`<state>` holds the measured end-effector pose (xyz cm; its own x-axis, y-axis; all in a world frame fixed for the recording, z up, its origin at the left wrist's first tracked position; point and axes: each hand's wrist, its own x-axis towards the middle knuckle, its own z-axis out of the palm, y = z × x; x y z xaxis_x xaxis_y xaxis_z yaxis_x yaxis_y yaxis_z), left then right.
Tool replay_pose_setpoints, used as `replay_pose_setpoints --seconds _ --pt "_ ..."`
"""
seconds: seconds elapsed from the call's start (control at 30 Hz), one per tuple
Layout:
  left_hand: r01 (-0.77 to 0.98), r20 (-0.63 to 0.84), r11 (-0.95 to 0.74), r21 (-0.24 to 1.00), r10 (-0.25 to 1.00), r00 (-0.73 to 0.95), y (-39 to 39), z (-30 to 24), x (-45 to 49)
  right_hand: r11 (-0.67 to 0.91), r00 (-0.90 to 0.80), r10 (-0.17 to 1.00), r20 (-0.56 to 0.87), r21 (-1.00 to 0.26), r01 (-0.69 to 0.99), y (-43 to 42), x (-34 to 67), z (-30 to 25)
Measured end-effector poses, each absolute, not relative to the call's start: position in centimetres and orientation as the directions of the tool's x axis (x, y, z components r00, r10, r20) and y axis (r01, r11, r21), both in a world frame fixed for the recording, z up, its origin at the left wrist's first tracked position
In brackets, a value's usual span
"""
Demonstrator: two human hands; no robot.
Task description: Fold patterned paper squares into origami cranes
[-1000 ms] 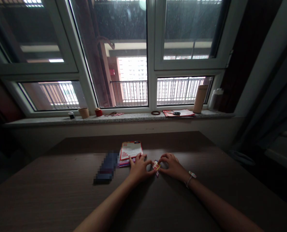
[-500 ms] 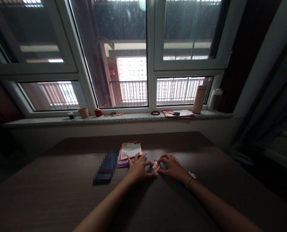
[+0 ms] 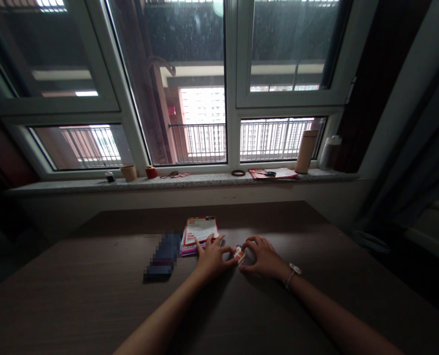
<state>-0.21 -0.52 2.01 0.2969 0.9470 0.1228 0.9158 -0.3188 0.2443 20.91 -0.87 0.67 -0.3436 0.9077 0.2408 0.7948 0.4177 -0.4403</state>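
Note:
A small piece of folded printed paper (image 3: 240,255), white and yellow with red figures, sits between my hands over the dark table. Thumb and forefinger of my left hand (image 3: 212,259) close on its left side, while the other fingers spread toward a stack of printed leaflets (image 3: 201,229). From the right, my right hand (image 3: 266,257) grips the paper's edge between curled fingers and thumb. A bracelet (image 3: 292,271) circles the right wrist. Just how the paper is folded is too small to make out.
Left of the leaflets lies a dark, pixelated flat object (image 3: 163,261) on the brown table (image 3: 93,301). Along the windowsill (image 3: 204,180) stand a paper cup (image 3: 128,172), a red spool (image 3: 151,172), scissors (image 3: 270,173) on papers, and a tan flask (image 3: 306,152).
My left thumb has drawn up closer to the paper's lower left side. The paper is turned slightly in my fingers; both hands otherwise stay in place.

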Motion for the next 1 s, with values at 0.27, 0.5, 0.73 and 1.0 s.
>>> replay_pose_setpoints --seconds 0.27,0.5,0.73,1.0 --pt "0.901 0.157 -0.331 0.280 0.942 0.297 -0.38 1.42 -0.17 0.433 -0.363 0.901 0.236 -0.464 0.773 -0.59 21.39 0.39" --pt "0.897 0.196 -0.332 0.292 0.939 0.284 -0.19 1.12 0.19 0.425 -0.332 0.903 0.272 -0.464 0.777 -0.52 21.09 0.57" --pt "0.901 0.195 -0.329 0.283 0.939 0.282 -0.26 1.26 0.50 0.428 -0.321 0.899 0.299 -0.438 0.790 -0.41 20.78 0.55" --pt "0.889 0.132 -0.365 0.277 0.931 0.341 -0.64 1.36 0.22 0.439 -0.335 0.895 0.296 -0.444 0.781 -0.35 20.94 0.56"
